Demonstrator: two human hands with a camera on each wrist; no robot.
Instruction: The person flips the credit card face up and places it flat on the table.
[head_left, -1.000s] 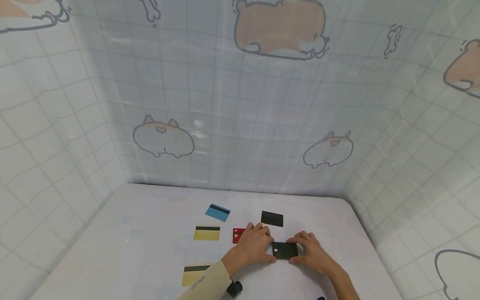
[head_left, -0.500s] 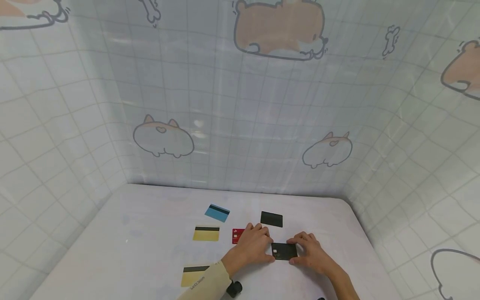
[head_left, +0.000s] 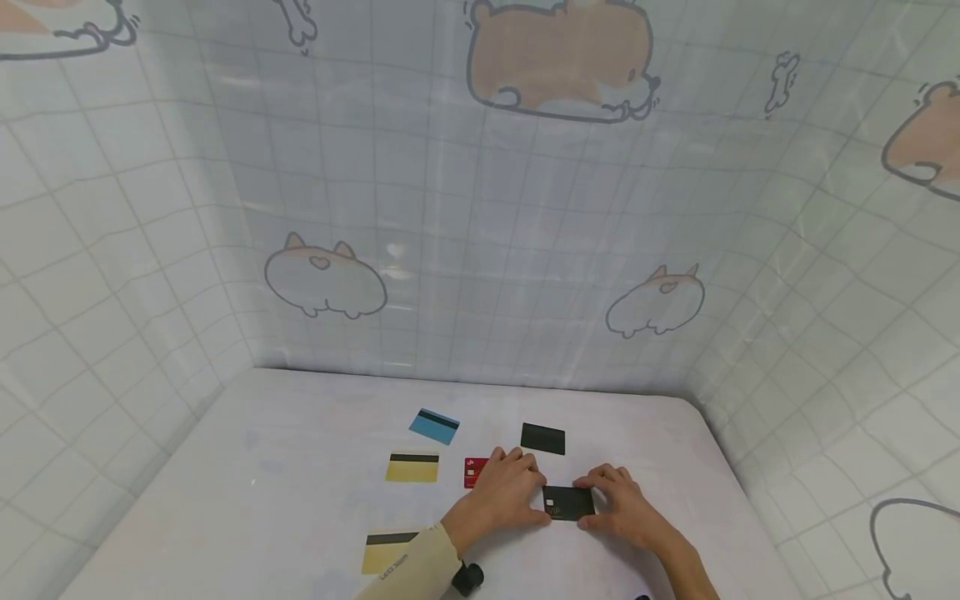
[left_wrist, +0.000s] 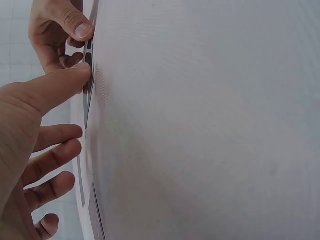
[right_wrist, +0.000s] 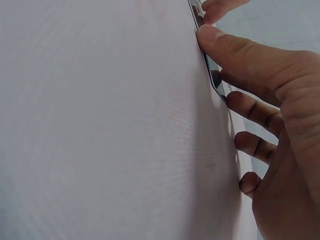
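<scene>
A black bank card (head_left: 569,503) with a chip and "VIP" lettering lies flat on the white table in the head view. At its left end is my left hand (head_left: 504,492), thumb and index finger at two corners. My right hand (head_left: 621,505) grips the right end the same way, thumb on the near edge and index finger on the far edge. In the left wrist view, the left thumb (left_wrist: 70,82) meets the card's edge; in the right wrist view, the right thumb (right_wrist: 240,50) does too. A red card (head_left: 474,472) is partly covered by my left hand.
Beyond my hands lies another black card (head_left: 543,438), face down. To the left are a blue card (head_left: 435,427), a yellow card (head_left: 412,467) and a second yellow card (head_left: 386,552) partly under my left sleeve (head_left: 416,567). A patterned curtain (head_left: 487,208) rises behind the table.
Almost nothing differs. Both hands keep their places at the black card, and the other cards stay put; the view shifts very slightly.
</scene>
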